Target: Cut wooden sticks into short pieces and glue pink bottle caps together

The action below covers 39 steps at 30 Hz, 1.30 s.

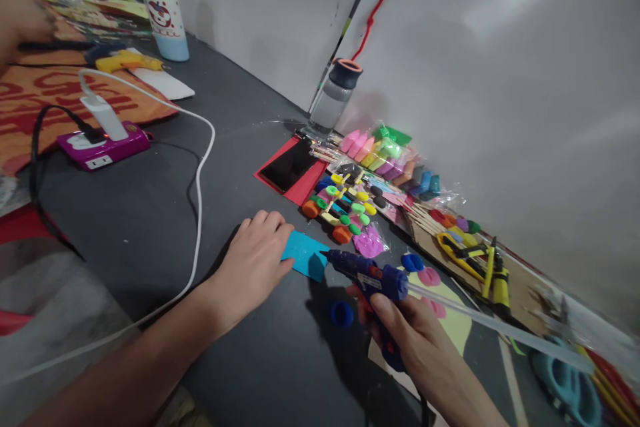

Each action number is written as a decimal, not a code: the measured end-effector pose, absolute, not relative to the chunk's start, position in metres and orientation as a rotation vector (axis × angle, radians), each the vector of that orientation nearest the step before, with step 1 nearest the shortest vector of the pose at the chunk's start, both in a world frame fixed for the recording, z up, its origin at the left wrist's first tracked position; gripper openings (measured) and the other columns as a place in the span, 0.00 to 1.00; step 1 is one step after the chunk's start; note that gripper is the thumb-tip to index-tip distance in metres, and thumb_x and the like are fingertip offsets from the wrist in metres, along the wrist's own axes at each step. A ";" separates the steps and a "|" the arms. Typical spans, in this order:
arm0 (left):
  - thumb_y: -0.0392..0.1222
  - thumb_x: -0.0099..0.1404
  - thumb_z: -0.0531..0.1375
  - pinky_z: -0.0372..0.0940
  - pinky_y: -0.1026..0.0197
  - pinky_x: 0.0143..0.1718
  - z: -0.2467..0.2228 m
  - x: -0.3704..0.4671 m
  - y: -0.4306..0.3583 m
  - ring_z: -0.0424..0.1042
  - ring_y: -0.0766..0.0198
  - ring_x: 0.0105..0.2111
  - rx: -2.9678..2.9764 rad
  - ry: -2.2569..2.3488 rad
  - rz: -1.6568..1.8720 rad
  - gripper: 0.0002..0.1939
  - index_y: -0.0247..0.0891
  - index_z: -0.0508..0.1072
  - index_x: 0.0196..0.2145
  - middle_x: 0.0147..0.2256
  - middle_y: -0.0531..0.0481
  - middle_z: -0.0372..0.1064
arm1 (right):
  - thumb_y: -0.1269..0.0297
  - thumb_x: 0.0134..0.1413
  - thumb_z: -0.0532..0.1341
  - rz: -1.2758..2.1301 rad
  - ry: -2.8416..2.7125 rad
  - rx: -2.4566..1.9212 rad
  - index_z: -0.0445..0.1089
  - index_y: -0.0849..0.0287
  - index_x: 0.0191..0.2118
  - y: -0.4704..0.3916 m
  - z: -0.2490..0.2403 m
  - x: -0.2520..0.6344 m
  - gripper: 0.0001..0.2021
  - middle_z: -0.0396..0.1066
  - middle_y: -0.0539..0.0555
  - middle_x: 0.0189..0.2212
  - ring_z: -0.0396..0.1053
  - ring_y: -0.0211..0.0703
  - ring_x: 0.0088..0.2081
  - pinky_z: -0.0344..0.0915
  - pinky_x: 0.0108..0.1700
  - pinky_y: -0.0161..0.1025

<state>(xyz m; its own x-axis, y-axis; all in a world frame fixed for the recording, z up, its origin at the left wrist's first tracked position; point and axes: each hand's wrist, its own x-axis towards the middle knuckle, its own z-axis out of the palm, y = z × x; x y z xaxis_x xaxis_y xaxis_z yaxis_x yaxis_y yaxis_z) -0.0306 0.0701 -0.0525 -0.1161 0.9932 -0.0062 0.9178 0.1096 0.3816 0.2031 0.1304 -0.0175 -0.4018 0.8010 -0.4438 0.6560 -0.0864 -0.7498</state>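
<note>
My right hand [407, 327] is wrapped around the handle of a dark blue hot glue gun [367, 273]. A long clear glue stick [500, 323] sticks out of its back end. The gun's nozzle is over the right end of a small bright blue rectangular card [307, 255]; I cannot tell whether it touches. My left hand [257, 263] holds the card's left end down on the dark table, its fingers bent and its thumb at the near edge. Just below the gun lies a dark blue round piece [341, 313].
Colourful wheel-like pieces [345, 207] lie beyond the card, near a phone [289, 165] and a water bottle [335, 97]. Yellow-handled pliers [497, 280] and teal-handled scissors [567, 373] lie right. A white cable [200, 193] runs from a purple power strip [105, 150]. Another person's hand [23, 23] is far left.
</note>
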 end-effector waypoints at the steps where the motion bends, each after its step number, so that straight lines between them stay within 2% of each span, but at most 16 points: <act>1: 0.40 0.65 0.63 0.63 0.48 0.45 -0.052 -0.030 0.070 0.65 0.47 0.48 1.891 2.132 0.416 0.18 0.35 0.71 0.51 0.47 0.42 0.67 | 0.23 0.44 0.56 1.495 -2.017 -1.651 0.71 0.63 0.30 0.131 -0.018 0.201 0.39 0.63 0.52 0.23 0.56 0.35 0.23 0.52 0.23 0.34; 5: 0.40 0.65 0.63 0.62 0.48 0.44 -0.052 -0.031 0.070 0.65 0.48 0.48 1.894 2.138 0.422 0.17 0.36 0.71 0.51 0.47 0.43 0.67 | 0.19 0.36 0.55 1.498 -2.038 -1.720 0.70 0.64 0.26 0.132 -0.014 0.195 0.43 0.64 0.54 0.21 0.58 0.36 0.22 0.52 0.23 0.34; 10: 0.41 0.65 0.63 0.62 0.48 0.44 -0.054 -0.031 0.071 0.65 0.47 0.48 1.897 2.133 0.425 0.17 0.36 0.71 0.51 0.47 0.43 0.67 | 0.19 0.35 0.55 1.470 -2.059 -1.747 0.71 0.65 0.26 0.132 -0.011 0.192 0.43 0.63 0.53 0.20 0.58 0.36 0.22 0.51 0.23 0.34; 16: 0.41 0.65 0.62 0.62 0.49 0.45 -0.055 -0.030 0.070 0.65 0.49 0.47 1.897 2.133 0.429 0.17 0.36 0.71 0.51 0.47 0.43 0.67 | 0.22 0.41 0.56 1.458 -2.077 -1.677 0.71 0.64 0.26 0.132 -0.017 0.199 0.40 0.62 0.52 0.20 0.58 0.37 0.22 0.52 0.23 0.34; 19: 0.40 0.65 0.62 0.62 0.50 0.46 -0.053 -0.031 0.069 0.65 0.50 0.48 1.901 2.126 0.426 0.16 0.36 0.70 0.51 0.47 0.43 0.67 | 0.27 0.49 0.56 1.483 -2.042 -1.625 0.73 0.64 0.32 0.132 -0.020 0.205 0.37 0.64 0.52 0.23 0.59 0.37 0.24 0.53 0.24 0.34; 22: 0.40 0.65 0.62 0.62 0.50 0.45 -0.052 -0.031 0.070 0.65 0.50 0.48 1.902 2.124 0.423 0.16 0.36 0.70 0.51 0.47 0.42 0.67 | 0.27 0.51 0.55 1.526 -2.015 -1.633 0.74 0.64 0.37 0.131 -0.020 0.207 0.37 0.64 0.52 0.23 0.59 0.38 0.24 0.52 0.24 0.33; 26: 0.40 0.65 0.62 0.62 0.51 0.45 -0.052 -0.031 0.070 0.65 0.50 0.48 1.906 2.133 0.421 0.16 0.37 0.70 0.50 0.47 0.43 0.68 | 0.28 0.52 0.55 1.417 -2.079 -1.635 0.73 0.63 0.30 0.132 -0.019 0.205 0.36 0.67 0.54 0.24 0.61 0.39 0.25 0.55 0.25 0.35; 29: 0.40 0.65 0.62 0.62 0.50 0.45 -0.052 -0.031 0.070 0.65 0.50 0.48 1.898 2.131 0.420 0.16 0.37 0.70 0.50 0.47 0.43 0.68 | 0.31 0.55 0.53 1.296 -2.178 -1.674 0.68 0.61 0.24 0.133 -0.016 0.202 0.33 0.63 0.52 0.21 0.58 0.38 0.24 0.54 0.26 0.36; 32: 0.40 0.65 0.63 0.62 0.50 0.45 -0.051 -0.030 0.070 0.65 0.49 0.48 1.882 2.133 0.430 0.16 0.36 0.71 0.50 0.47 0.42 0.68 | 0.31 0.54 0.51 1.252 -2.250 -1.730 0.63 0.59 0.22 0.133 -0.011 0.197 0.32 0.59 0.51 0.20 0.56 0.38 0.23 0.53 0.26 0.36; 34: 0.39 0.65 0.62 0.62 0.50 0.45 -0.050 -0.030 0.069 0.65 0.49 0.48 1.875 2.130 0.451 0.15 0.36 0.71 0.49 0.47 0.42 0.68 | 0.32 0.55 0.50 1.237 -2.264 -1.711 0.63 0.59 0.21 0.133 -0.008 0.195 0.32 0.61 0.52 0.19 0.57 0.39 0.23 0.54 0.26 0.37; 36: 0.39 0.65 0.62 0.62 0.50 0.45 -0.049 -0.031 0.069 0.66 0.49 0.48 1.872 2.127 0.484 0.13 0.36 0.72 0.48 0.46 0.42 0.69 | 0.32 0.57 0.49 1.247 -2.245 -1.650 0.67 0.60 0.22 0.131 -0.006 0.195 0.33 0.67 0.54 0.21 0.62 0.41 0.24 0.57 0.27 0.37; 39: 0.40 0.68 0.59 0.61 0.51 0.44 -0.045 -0.030 0.068 0.67 0.52 0.45 1.851 2.140 0.598 0.08 0.36 0.72 0.43 0.42 0.45 0.70 | 0.31 0.57 0.50 1.259 -2.151 -1.553 0.75 0.62 0.29 0.126 -0.005 0.197 0.35 0.73 0.57 0.25 0.68 0.45 0.28 0.63 0.30 0.38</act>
